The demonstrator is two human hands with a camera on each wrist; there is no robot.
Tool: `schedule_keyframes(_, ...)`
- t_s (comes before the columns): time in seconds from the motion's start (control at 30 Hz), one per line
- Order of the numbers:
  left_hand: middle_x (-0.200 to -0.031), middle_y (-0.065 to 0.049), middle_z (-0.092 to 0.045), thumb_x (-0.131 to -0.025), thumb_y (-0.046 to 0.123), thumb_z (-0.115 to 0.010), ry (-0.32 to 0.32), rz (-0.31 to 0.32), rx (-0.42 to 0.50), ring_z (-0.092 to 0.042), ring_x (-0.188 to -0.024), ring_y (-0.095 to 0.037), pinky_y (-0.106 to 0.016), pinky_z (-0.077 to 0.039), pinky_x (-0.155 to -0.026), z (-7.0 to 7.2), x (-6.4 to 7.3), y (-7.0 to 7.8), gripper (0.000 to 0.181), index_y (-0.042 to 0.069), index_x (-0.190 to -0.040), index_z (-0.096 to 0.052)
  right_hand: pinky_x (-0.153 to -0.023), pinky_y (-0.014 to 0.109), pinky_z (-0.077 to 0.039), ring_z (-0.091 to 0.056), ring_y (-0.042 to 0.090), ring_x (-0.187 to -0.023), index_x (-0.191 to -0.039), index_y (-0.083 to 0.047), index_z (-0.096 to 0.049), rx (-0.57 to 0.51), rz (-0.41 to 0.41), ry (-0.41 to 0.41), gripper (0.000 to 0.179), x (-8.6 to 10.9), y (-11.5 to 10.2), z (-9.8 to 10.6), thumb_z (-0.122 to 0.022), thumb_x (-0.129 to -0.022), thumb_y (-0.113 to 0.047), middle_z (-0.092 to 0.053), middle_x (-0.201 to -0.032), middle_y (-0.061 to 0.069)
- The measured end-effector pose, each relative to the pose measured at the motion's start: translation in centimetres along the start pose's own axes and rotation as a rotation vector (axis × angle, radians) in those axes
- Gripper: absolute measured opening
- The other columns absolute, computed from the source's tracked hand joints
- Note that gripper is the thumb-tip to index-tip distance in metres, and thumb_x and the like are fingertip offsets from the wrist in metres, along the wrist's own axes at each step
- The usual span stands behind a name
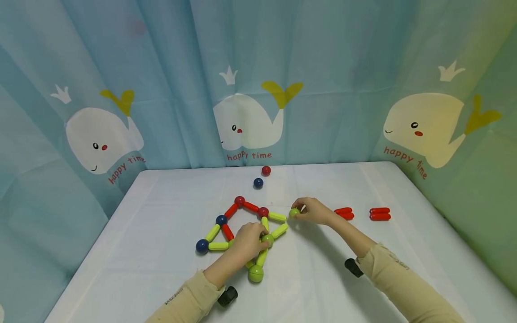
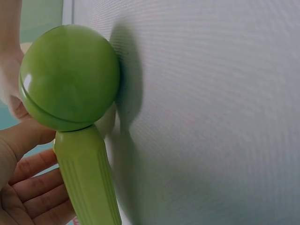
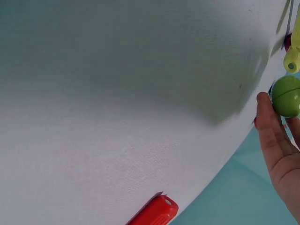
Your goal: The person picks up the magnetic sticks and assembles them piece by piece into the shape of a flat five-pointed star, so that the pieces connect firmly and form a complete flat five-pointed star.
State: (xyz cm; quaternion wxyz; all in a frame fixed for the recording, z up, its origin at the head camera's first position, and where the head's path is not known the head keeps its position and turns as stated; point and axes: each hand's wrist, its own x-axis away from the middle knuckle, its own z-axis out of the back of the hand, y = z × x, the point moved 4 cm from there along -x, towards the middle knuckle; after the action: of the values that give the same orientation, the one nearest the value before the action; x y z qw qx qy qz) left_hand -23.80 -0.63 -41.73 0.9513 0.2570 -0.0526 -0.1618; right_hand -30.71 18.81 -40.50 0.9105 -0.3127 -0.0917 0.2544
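Observation:
My right hand (image 1: 313, 211) pinches a green ball (image 1: 294, 213) just right of the tip of a yellow-green rod (image 1: 277, 217). A small gap separates that ball from the rod's end in the right wrist view. My left hand (image 1: 248, 242) grips another green ball (image 1: 267, 241), a joint in a flat frame of balls and rods. Nearest me in this frame is a larger-looking green ball (image 1: 256, 273), seen close up with its rod (image 2: 89, 176) in the left wrist view. The frame also has red rods (image 1: 231, 211), red balls (image 1: 239, 201) and blue balls (image 1: 202, 246). My left forearm and hand cover part of it.
Behind the frame lie a loose blue ball (image 1: 258, 183) and a loose red ball (image 1: 265, 170). Two pairs of red rods (image 1: 380, 213) lie to the right, one partly behind my right hand. A whale-print curtain (image 1: 335, 125) borders the white table (image 1: 161, 202).

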Motion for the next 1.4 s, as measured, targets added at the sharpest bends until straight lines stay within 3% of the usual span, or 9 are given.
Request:
schedule_keyframes(0.17,-0.089,-0.003,-0.069,-0.080,0.017,-0.075,0.011,-0.013,0.005,-0.057,-0.076,-0.011,-0.024,-0.049,-0.068,0.2,0.1,0.1,0.024,0.004,-0.100,-0.071,-0.073,0.026,-0.052,-0.060,0.018,-0.084,-0.101,0.005,-0.063,-0.058,-0.004,-0.075,0.024,0.1,0.2,-0.4,-0.067,-0.086,-0.013,-0.065,-0.092,0.011)
schedule_keyframes(0.37,-0.088,-0.004,-0.068,-0.080,0.017,-0.075,0.012,-0.006,0.007,-0.056,-0.076,-0.011,-0.024,-0.049,-0.068,0.3,0.2,0.0,0.025,0.004,-0.101,-0.071,-0.079,0.030,-0.052,-0.058,0.018,-0.090,-0.105,0.005,-0.063,-0.158,-0.069,-0.117,0.028,0.2,0.2,-1.1,-0.067,-0.087,-0.017,-0.065,-0.099,0.012)
schedule_keyframes(0.87,-0.085,-0.002,-0.070,-0.082,0.020,-0.073,0.022,-0.026,-0.085,-0.054,-0.070,-0.009,-0.021,-0.045,-0.062,0.1,0.7,0.6,0.022,0.007,-0.100,-0.073,-0.079,0.031,-0.052,-0.059,0.019,-0.088,-0.100,0.003,-0.062,-0.089,-0.089,-0.128,0.022,-0.3,0.1,-2.1,-0.067,-0.087,-0.015,-0.064,-0.094,0.011)
schedule_keyframes(1.1,-0.069,0.002,-0.057,-0.077,0.025,-0.078,0.023,-0.029,-0.145,-0.045,-0.062,-0.011,-0.021,-0.037,-0.056,0.0,1.4,0.9,0.020,0.009,-0.080,-0.066,-0.074,0.027,-0.051,-0.057,0.016,-0.084,-0.100,0.002,-0.062,-0.101,-0.094,-0.124,0.022,-0.4,-0.1,-2.2,-0.067,-0.087,-0.016,-0.063,-0.092,0.009)
schedule_keyframes(1.17,-0.072,0.002,-0.059,-0.075,0.029,-0.079,0.007,-0.045,-0.216,-0.048,-0.063,-0.010,-0.022,-0.039,-0.057,-0.1,1.7,1.1,0.026,0.010,-0.086,-0.066,-0.075,0.027,-0.050,-0.057,0.016,-0.085,-0.099,0.002,-0.063,-0.111,-0.106,-0.134,0.022,-0.2,-0.1,-2.1,-0.067,-0.087,-0.016,-0.062,-0.091,0.008)
schedule_keyframes(1.27,-0.086,-0.001,-0.067,-0.073,0.035,-0.080,-0.038,-0.079,-0.313,-0.056,-0.070,-0.011,-0.022,-0.045,-0.062,-0.5,2.2,1.4,0.045,0.008,-0.107,-0.065,-0.073,0.026,-0.049,-0.056,0.015,-0.083,-0.096,0.000,-0.064,-0.100,-0.116,-0.160,0.019,0.2,-0.3,-1.9,-0.067,-0.087,-0.016,-0.063,-0.088,0.005)
schedule_keyframes(1.4,-0.118,-0.006,-0.066,-0.075,0.037,-0.078,-0.088,-0.154,-0.385,-0.064,-0.098,-0.017,-0.031,-0.052,-0.083,-0.8,3.1,1.4,0.070,0.005,-0.132,-0.053,-0.066,0.022,-0.046,-0.053,0.011,-0.074,-0.089,-0.002,-0.064,-0.040,-0.085,-0.170,0.017,1.0,-0.7,-1.7,-0.065,-0.088,-0.018,-0.062,-0.081,0.003)
